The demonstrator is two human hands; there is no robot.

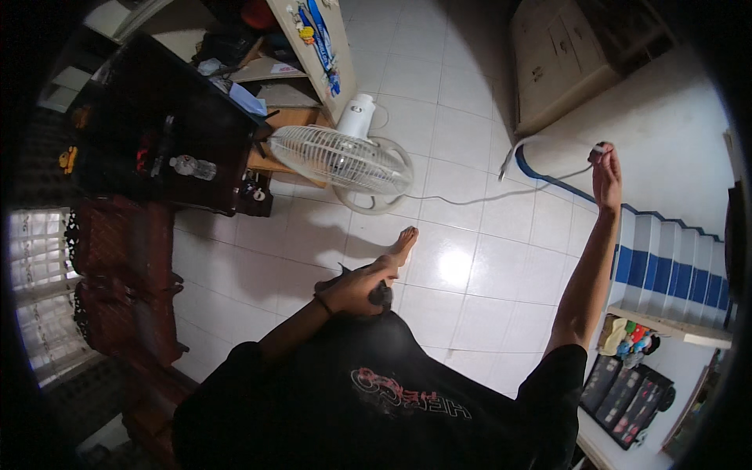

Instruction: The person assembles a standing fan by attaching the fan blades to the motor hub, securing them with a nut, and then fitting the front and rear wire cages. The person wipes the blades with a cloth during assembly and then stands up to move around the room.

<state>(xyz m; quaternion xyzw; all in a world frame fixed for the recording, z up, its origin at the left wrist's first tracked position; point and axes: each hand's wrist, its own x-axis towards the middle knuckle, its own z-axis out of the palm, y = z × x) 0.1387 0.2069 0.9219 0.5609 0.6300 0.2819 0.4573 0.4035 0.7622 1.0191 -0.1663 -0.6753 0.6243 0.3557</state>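
Observation:
My right hand (606, 174) is raised at the right, its fingers closed on a pale power cord (462, 202). One stretch of the cord runs from the hand across to the white fan (345, 160). A loop hangs to the left of the hand and ends in what looks like a plug (504, 168). Close to my body my left hand (356, 291) grips a dark thing (381, 296); most of it is hidden by the fingers, and its kind is unclear. The fan stands on the tiled floor, and its round wire cage reaches toward a dark table.
A dark table (102, 149) with a clear plastic bottle (193, 168) stands at the left, above reddish-brown chairs (129, 251). Behind the fan is a shelf (313, 47). A cream cabinet (560, 59) is at the far right, blue-and-white steps (666, 270) nearer. My bare foot (405, 244) shows on the tiles.

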